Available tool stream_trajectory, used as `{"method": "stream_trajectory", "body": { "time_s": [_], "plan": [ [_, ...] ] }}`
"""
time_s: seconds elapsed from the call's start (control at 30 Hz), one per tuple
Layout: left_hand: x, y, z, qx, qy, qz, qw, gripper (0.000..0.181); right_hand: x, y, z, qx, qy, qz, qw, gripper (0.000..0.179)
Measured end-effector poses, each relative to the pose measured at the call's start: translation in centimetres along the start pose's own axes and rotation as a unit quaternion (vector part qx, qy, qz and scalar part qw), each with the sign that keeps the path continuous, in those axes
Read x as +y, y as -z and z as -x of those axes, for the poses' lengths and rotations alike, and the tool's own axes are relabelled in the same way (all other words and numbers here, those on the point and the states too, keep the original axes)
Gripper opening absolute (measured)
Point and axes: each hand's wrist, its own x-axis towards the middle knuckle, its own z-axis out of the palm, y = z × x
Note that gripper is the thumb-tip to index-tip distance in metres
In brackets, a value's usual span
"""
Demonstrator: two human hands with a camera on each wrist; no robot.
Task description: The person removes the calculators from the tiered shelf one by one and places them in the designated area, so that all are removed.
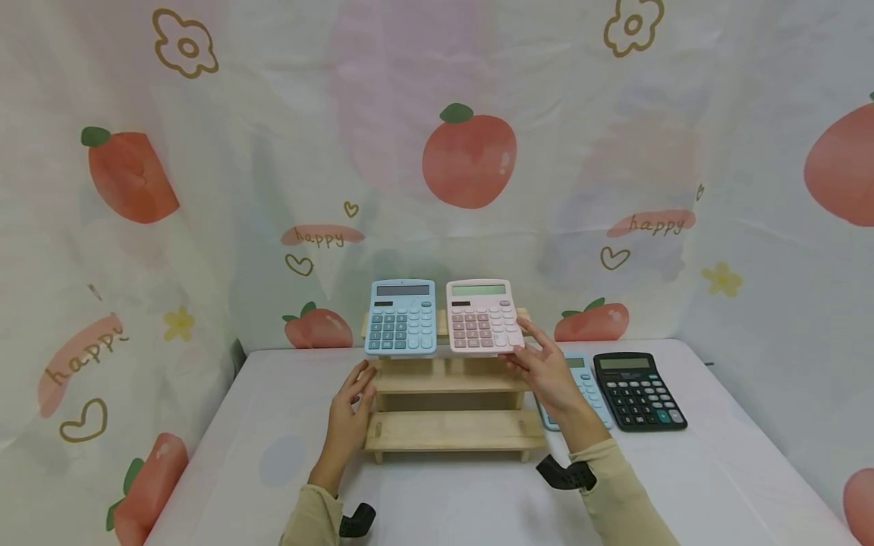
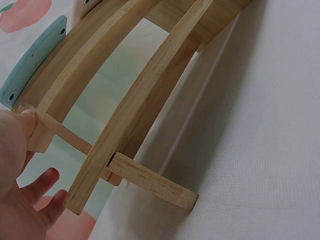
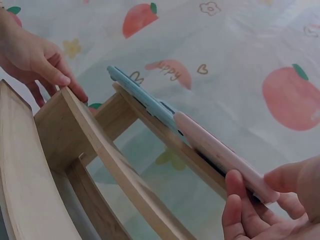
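Note:
A three-tier wooden display stand (image 1: 454, 431) stands on the table. On its top tier, a blue calculator (image 1: 401, 317) leans at the left and a pink calculator (image 1: 483, 317) at the right, side by side with a narrow gap. My right hand (image 1: 549, 379) pinches the pink calculator by its lower right corner, thumb (image 3: 285, 175) on the face side and fingers underneath. At the stand's left side, my left hand (image 1: 350, 421) touches the end of the middle tier with relaxed fingers. The left wrist view shows its other fingers (image 2: 42, 187) free of the wood.
Right of the stand, a black calculator (image 1: 640, 390) lies on the white table (image 1: 287, 425). Beside it lies another blue calculator (image 1: 592, 388), partly hidden by my right hand and wrist. A peach-patterned cloth (image 1: 382, 114) hangs behind and at both sides.

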Motion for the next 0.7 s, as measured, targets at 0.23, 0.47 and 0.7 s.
{"method": "stream_trajectory", "body": {
  "time_s": [0.23,0.47,0.7],
  "plan": [
    [-0.2,-0.1,-0.1,0.0,0.005,-0.006,1.0,0.038,-0.3,0.3,0.6,-0.003,0.0,-0.013,0.9999,0.061],
    [-0.2,0.0,-0.1,0.003,0.002,-0.008,1.0,0.038,-0.1,0.6,1.2,-0.001,0.005,0.008,1.0,0.06],
    [-0.3,-0.1,-0.1,-0.001,0.005,-0.005,1.0,0.038,-0.2,1.1,1.9,-0.013,0.014,0.021,0.9996,0.061]
  ]
}}
